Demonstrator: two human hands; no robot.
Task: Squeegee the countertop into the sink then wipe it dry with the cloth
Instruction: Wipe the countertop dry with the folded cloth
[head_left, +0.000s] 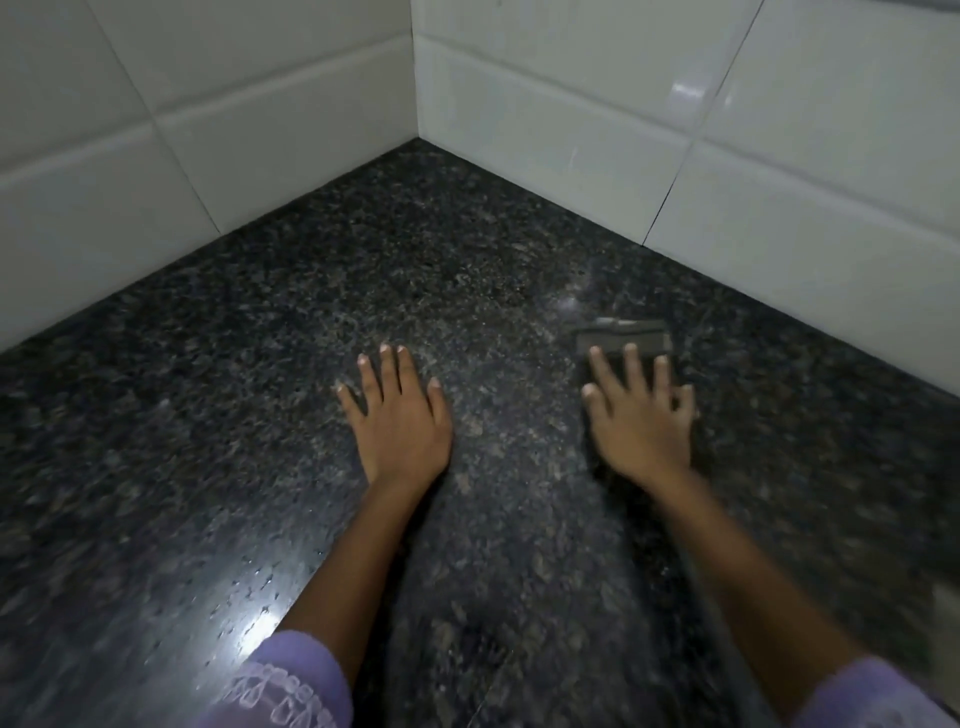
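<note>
Against the far corner, two white tiled walls (545, 109) are meeting and closing off the dark speckled granite countertop (260, 322) on its left and right sides; no loose objects are lying on the stone between the hands and that corner. Near the bottom left, a bright patch of light is glaring off the surface, with small droplets showing around it. Lilac sleeves (283, 686) are covering both forearms at the lower edge. The left hand (397, 415) is resting flat on the bare stone, palm down, fingers spread, holding nothing. The right hand (641, 421) is lying palm down with fingers splayed across a folded grey cloth (623, 338), pressing it to the countertop near the right wall. The cloth is looking dark, flat and slightly blurred, its far edge poking out past the fingertips.
</note>
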